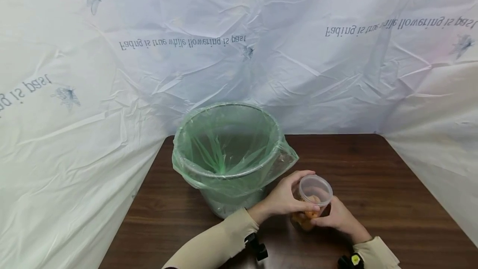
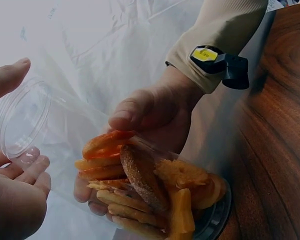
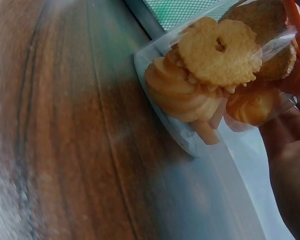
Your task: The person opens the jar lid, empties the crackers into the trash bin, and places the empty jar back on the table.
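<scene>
A clear plastic jar (image 1: 315, 190) of cookies is between both hands, tilted, over the table. Its transparent round top end (image 2: 25, 120) points toward my left hand (image 1: 285, 196), whose thumb and fingers curl around it from both sides. Lower down, my right hand (image 1: 340, 219) grips the jar's side, with the thumb in front and fingers behind. Inside the jar are stacked round cookies (image 2: 132, 210), a brown oval cookie (image 2: 142, 175) and a swirled cookie (image 3: 182, 95). The jar's base stands close to the wooden tabletop in both wrist views.
A wire-mesh bin (image 1: 237, 200) lined with a green plastic bag (image 1: 224, 184) stands left of the jar, near the left forearm. The dark wooden table (image 1: 358, 165) lies beneath. White printed sheeting (image 1: 209, 69) hangs behind and at both sides.
</scene>
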Tool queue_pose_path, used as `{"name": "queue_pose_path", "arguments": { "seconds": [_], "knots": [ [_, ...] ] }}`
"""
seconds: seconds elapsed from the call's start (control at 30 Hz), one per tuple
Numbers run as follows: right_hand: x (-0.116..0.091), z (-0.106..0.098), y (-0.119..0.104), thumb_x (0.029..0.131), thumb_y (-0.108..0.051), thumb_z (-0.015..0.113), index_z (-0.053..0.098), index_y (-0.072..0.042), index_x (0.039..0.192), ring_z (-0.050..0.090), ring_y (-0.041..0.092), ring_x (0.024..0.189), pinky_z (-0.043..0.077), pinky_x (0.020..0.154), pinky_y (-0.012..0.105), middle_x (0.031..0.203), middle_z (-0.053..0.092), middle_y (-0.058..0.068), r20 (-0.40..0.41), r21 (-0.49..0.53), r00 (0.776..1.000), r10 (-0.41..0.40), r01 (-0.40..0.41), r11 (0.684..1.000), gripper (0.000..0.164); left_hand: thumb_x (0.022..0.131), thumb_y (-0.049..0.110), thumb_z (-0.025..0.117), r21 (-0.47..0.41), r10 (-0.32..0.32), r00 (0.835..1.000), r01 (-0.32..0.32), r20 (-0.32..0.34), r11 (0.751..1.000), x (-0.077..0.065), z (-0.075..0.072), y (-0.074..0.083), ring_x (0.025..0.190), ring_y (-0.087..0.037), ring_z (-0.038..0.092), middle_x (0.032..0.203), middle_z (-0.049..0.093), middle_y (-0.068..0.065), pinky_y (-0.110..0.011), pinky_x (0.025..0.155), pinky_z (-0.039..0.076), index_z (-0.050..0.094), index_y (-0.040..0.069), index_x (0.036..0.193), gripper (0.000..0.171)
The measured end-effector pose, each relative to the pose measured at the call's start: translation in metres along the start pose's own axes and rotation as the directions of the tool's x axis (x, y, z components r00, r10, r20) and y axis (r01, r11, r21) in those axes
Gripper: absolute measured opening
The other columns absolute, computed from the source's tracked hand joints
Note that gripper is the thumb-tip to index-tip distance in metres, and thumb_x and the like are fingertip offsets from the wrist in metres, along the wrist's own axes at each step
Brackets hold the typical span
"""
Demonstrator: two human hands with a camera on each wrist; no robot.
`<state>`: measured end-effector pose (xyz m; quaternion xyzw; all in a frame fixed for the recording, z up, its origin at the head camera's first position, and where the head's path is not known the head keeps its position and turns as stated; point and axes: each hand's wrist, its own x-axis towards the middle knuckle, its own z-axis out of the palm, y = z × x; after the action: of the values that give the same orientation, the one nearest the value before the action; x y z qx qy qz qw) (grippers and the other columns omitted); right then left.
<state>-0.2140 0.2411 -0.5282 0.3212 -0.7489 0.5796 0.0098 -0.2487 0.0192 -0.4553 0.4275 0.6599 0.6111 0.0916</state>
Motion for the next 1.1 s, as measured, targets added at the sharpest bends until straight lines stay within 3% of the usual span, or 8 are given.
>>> {"name": "queue_pose_path", "arguments": {
  "seconds": [0.2, 0.43, 0.63, 0.77, 0.93, 1.1],
  "knots": [
    [-0.001, -0.001, 0.002, 0.069, 0.008, 0.079, 0.054, 0.006, 0.117, 0.061, 0.003, 0.074, 0.052, 0.059, 0.027, 0.094, 0.065, -0.01, -0.038, -0.062, 0.999, 0.029, -0.031, 0.998, 0.055, 0.078, -0.004, 0.077, -0.026, 0.044, 0.998, -0.043, 0.049, 0.999, 0.004, -0.004, -0.001, 0.122, -0.016, 0.054, 0.145, 0.047, -0.01, -0.031, 0.105, 0.044, 0.038, 0.008, 0.146, 0.078],
    [0.001, -0.001, 0.003, 0.068, 0.004, 0.083, 0.055, 0.004, 0.122, 0.062, 0.004, 0.088, 0.049, 0.078, 0.019, 0.103, 0.067, -0.007, -0.054, -0.115, 0.998, 0.014, -0.02, 0.993, 0.061, 0.08, -0.008, 0.073, -0.057, 0.06, 0.992, -0.054, 0.108, 0.997, 0.004, -0.009, 0.027, 0.123, -0.035, 0.053, 0.144, 0.045, -0.024, -0.04, 0.105, 0.045, 0.038, -0.004, 0.143, 0.073],
    [0.0, 0.0, 0.001, 0.068, 0.005, 0.082, 0.053, 0.005, 0.123, 0.062, 0.004, 0.09, 0.049, 0.079, 0.019, 0.105, 0.066, -0.007, -0.063, -0.11, 0.998, 0.028, -0.034, 0.993, 0.062, 0.08, -0.008, 0.073, -0.07, 0.049, 0.993, -0.041, 0.108, 0.997, 0.005, -0.008, 0.027, 0.123, -0.041, 0.051, 0.143, 0.046, -0.025, -0.044, 0.105, 0.043, 0.039, -0.005, 0.142, 0.071],
    [-0.001, 0.0, 0.002, 0.069, 0.006, 0.081, 0.052, 0.005, 0.125, 0.062, 0.004, 0.091, 0.05, 0.078, 0.02, 0.108, 0.065, -0.006, -0.058, -0.101, 0.998, 0.024, -0.03, 0.994, 0.063, 0.08, -0.009, 0.073, -0.101, 0.025, 0.994, -0.014, 0.109, 0.995, 0.006, -0.006, 0.019, 0.122, -0.046, 0.05, 0.142, 0.046, -0.026, -0.049, 0.105, 0.042, 0.038, -0.002, 0.144, 0.072],
    [0.001, 0.002, 0.001, 0.07, 0.005, 0.082, 0.055, -0.002, 0.124, 0.062, 0.006, 0.091, 0.049, 0.081, 0.02, 0.105, 0.067, -0.002, -0.075, -0.094, 0.996, 0.055, -0.062, 0.994, 0.06, 0.079, -0.005, 0.077, -0.049, 0.013, 0.998, -0.01, 0.057, 0.999, 0.006, -0.002, 0.003, 0.119, -0.037, 0.056, 0.138, 0.053, -0.018, -0.039, 0.102, 0.047, 0.042, 0.006, 0.145, 0.075],
    [0.002, 0.003, 0.001, 0.071, 0.004, 0.082, 0.057, -0.005, 0.121, 0.063, 0.006, 0.087, 0.05, 0.077, 0.022, 0.101, 0.067, -0.002, -0.091, -0.099, 0.993, 0.07, -0.079, 0.992, 0.057, 0.078, -0.001, 0.08, 0.033, 0.043, 0.999, -0.043, 0.016, 0.999, 0.004, 0.0, 0.001, 0.114, -0.025, 0.061, 0.138, 0.055, -0.012, -0.033, 0.096, 0.051, 0.044, 0.006, 0.143, 0.075]
  ]
}}
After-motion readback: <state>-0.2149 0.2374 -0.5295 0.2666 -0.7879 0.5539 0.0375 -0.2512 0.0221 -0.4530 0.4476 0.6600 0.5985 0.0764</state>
